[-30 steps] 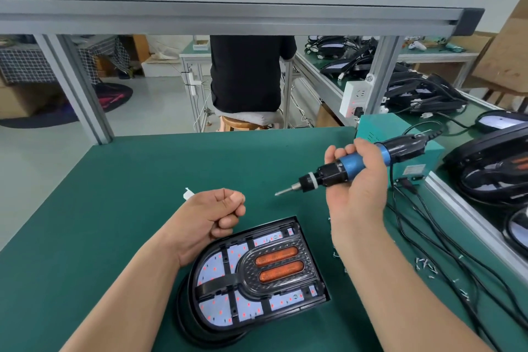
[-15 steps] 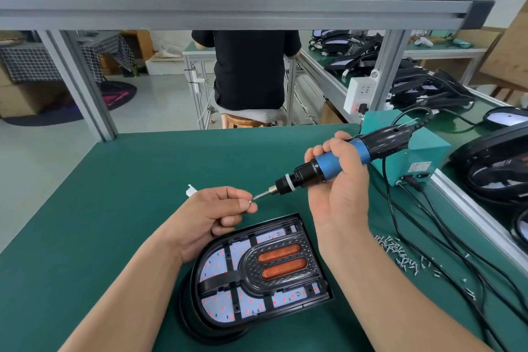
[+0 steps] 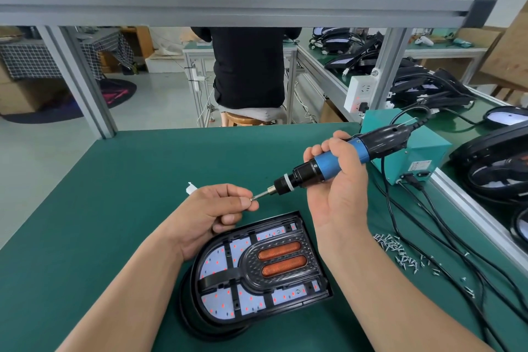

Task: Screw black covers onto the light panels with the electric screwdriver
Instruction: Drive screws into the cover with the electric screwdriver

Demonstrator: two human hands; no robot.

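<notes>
Head view: left hand (image 3: 217, 208) pinches small screw (image 3: 251, 199) between thumb and forefinger, against bit tip of electric screwdriver (image 3: 328, 167). Right hand (image 3: 340, 183) has fingers curled round blue barrel, tool tilted down-left. Light panel (image 3: 217, 257) with black cover (image 3: 248, 266) lies on green mat (image 3: 114, 194), just below both hands (driven screws not discernible). Step, likely: loading screw onto bit. Next calls for seating screw, then bringing bit upright over cover hole.
</notes>
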